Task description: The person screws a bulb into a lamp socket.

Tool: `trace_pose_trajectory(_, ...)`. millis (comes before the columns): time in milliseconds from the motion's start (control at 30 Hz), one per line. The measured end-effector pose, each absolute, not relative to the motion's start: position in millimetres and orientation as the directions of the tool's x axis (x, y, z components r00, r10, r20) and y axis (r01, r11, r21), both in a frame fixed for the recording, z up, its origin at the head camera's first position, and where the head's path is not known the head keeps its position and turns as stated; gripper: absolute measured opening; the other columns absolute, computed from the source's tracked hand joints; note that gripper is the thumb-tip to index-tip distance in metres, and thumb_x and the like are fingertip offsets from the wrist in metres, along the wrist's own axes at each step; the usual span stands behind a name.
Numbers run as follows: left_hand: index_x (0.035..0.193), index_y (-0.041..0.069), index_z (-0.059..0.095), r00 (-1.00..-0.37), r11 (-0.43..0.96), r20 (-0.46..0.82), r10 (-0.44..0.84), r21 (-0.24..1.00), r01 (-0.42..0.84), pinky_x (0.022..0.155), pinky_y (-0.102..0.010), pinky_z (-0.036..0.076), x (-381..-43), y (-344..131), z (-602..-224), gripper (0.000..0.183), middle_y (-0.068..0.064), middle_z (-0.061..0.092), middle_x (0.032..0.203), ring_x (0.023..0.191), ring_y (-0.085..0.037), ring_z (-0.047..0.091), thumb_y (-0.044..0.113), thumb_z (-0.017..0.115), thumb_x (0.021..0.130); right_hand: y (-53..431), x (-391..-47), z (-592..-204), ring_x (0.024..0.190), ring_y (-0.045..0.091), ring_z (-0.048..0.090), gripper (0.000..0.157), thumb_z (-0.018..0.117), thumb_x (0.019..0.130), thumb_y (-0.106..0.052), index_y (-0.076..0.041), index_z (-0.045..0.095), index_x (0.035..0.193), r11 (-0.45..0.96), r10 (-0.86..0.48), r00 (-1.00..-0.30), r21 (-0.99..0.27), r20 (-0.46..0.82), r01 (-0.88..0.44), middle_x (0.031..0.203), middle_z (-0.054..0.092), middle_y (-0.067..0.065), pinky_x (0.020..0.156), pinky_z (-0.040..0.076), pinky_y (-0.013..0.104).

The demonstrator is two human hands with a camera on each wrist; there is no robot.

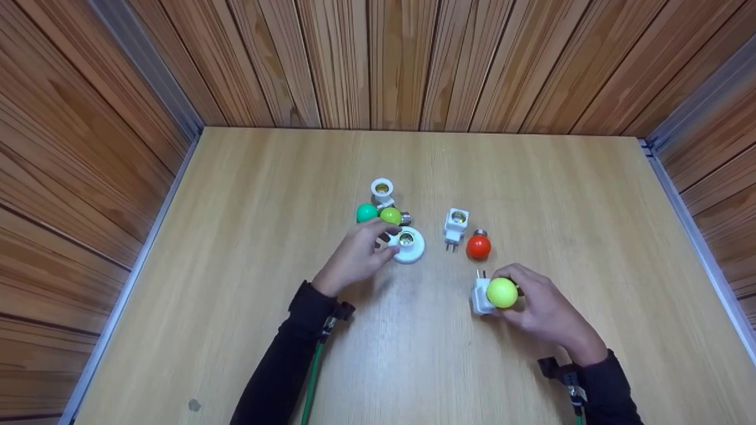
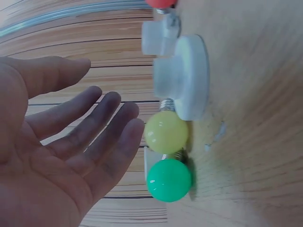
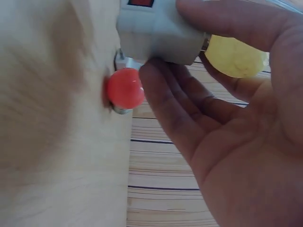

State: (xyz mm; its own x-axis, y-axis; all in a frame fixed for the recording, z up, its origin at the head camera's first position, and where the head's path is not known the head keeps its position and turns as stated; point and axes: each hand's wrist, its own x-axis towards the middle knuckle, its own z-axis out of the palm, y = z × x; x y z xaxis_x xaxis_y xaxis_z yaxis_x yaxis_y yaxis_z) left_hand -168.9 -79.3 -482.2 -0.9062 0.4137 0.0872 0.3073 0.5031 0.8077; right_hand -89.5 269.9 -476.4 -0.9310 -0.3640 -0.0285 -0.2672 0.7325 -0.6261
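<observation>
Right of centre and low in the frame, the right hand (image 1: 540,304) gripped a white switch socket (image 1: 481,297) between thumb and fingers, a yellow bulb (image 1: 502,293) at its mouth. The right wrist view showed a sliver of metal between the two, so I judged the bulb might not be fully seated; a crooked turn could jam the thread, and a slackened grip could drop both onto the bench (image 1: 266,195).

Near the middle, the left hand (image 1: 354,254) hung by a round white base (image 1: 416,251), its fingers loosely spread and holding nothing. A careless sweep there could send the yellow-green bulb (image 1: 390,216) or the green bulb (image 1: 367,212) rolling. The red bulb (image 1: 478,247) lay near enough to the right hand to be knocked too.

I couldn't tell whether the left fingertips touched the base. The right hand partly masked the socket's mouth, the top edge of its wrist view cut off the red switch (image 3: 141,2), and the yellow-green bulb partly covered the rearmost socket (image 1: 382,184).
</observation>
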Motion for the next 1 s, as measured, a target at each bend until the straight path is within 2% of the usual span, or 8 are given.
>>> trace_pose_trajectory(133,0.134,0.001,0.068,-0.905,0.559,0.075,0.418,0.765,0.322,0.103,-0.042,0.062,-170.6,-74.3,-486.8,0.038,-0.015,0.067,0.138,0.122,-0.032,0.068,0.008,0.074,0.097,273.9,-84.8,-479.4,0.11,0.016,0.063,0.053,0.087,0.077,0.003,-0.015,0.065,0.121,0.757,-0.365,-0.925,-0.611,-0.101,-0.232,0.119,0.07,-0.002,0.1,0.057,0.03)
trace_pose_trajectory(267,0.137,0.001,0.066,-0.908,0.617,0.044,0.417,0.72,0.318,0.112,-0.042,0.059,-172.8,-70.2,-492.5,0.041,-0.015,0.062,0.144,0.131,-0.03,0.065,0.009,0.074,0.097,278.4,-79.6,-480.3,0.108,0.015,0.061,0.051,0.089,0.078,0.0,-0.018,0.065,0.12,0.767,-0.359,-0.923,-0.607,-0.14,-0.207,0.118,0.069,-0.003,0.099,0.054,0.028)
trace_pose_trajectory(533,0.137,-0.002,0.065,-0.914,0.67,0.035,0.405,0.669,0.322,0.119,-0.042,0.054,-179.7,-65.8,-500.8,0.046,-0.017,0.061,0.145,0.137,-0.03,0.062,0.006,0.075,0.093,285.0,-67.9,-485.7,0.104,0.006,0.06,0.052,0.091,0.076,0.0,-0.018,0.065,0.117,0.762,-0.369,-0.926,-0.598,-0.086,-0.248,0.114,0.068,-0.007,0.096,0.054,0.024)
trace_pose_trajectory(733,0.143,0.0,0.062,-0.924,0.696,-0.044,0.38,0.671,0.255,0.121,-0.04,0.052,-182.7,-64.3,-502.7,0.051,-0.016,0.056,0.151,0.14,-0.027,0.06,0.007,0.076,0.094,285.9,-66.5,-488.1,0.106,0.006,0.06,0.052,0.092,0.077,-0.005,-0.018,0.065,0.12,0.759,-0.353,-0.929,-0.614,-0.11,-0.216,0.118,0.068,-0.006,0.098,0.054,0.023)
trace_pose_trajectory(1000,0.146,0.001,0.059,-0.929,0.707,-0.07,0.363,0.67,0.226,0.124,-0.041,0.05,-184.7,-64.3,-503.1,0.055,-0.015,0.054,0.155,0.144,-0.027,0.058,0.006,0.075,0.094,286.3,-68.4,-489.4,0.109,0.005,0.06,0.052,0.093,0.077,-0.009,-0.02,0.064,0.12,0.748,-0.367,-0.923,-0.626,-0.112,-0.221,0.12,0.068,-0.006,0.1,0.055,0.023)
